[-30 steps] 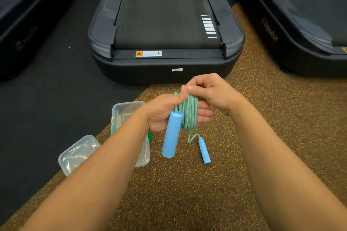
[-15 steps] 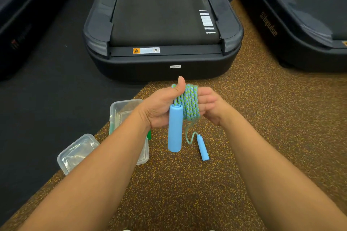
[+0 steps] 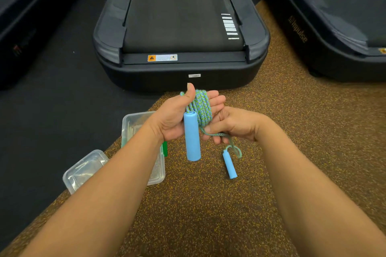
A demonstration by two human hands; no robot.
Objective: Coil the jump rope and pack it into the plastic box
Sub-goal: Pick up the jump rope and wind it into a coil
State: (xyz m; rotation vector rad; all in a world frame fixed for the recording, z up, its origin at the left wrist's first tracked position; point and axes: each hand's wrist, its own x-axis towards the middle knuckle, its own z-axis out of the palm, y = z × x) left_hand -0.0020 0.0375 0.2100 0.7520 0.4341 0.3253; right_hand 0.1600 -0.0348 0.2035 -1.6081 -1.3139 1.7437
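Note:
The blue-and-green jump rope (image 3: 201, 108) is wound in several turns around my left hand (image 3: 173, 117), thumb up against the coil. One light blue handle (image 3: 192, 136) hangs down from that hand. My right hand (image 3: 231, 126) sits just right of the coil and pinches the loose rope end below it. From there the rope drops in a short loop to the second blue handle (image 3: 229, 165), which hangs lower right above the floor. The clear plastic box (image 3: 131, 123) lies on the speckled floor, partly hidden behind my left forearm.
A clear lid (image 3: 83, 170) lies left of the box at the edge of the black mat (image 3: 52, 121). A green strip (image 3: 165, 149) shows beside the box. A treadmill (image 3: 179, 27) stands straight ahead, another treadmill (image 3: 334, 16) at right. Speckled brown flooring (image 3: 208, 215) extends below.
My right hand came down from the top of the coil to below it, pulling the rope tail to the right. The second handle shifted right with it.

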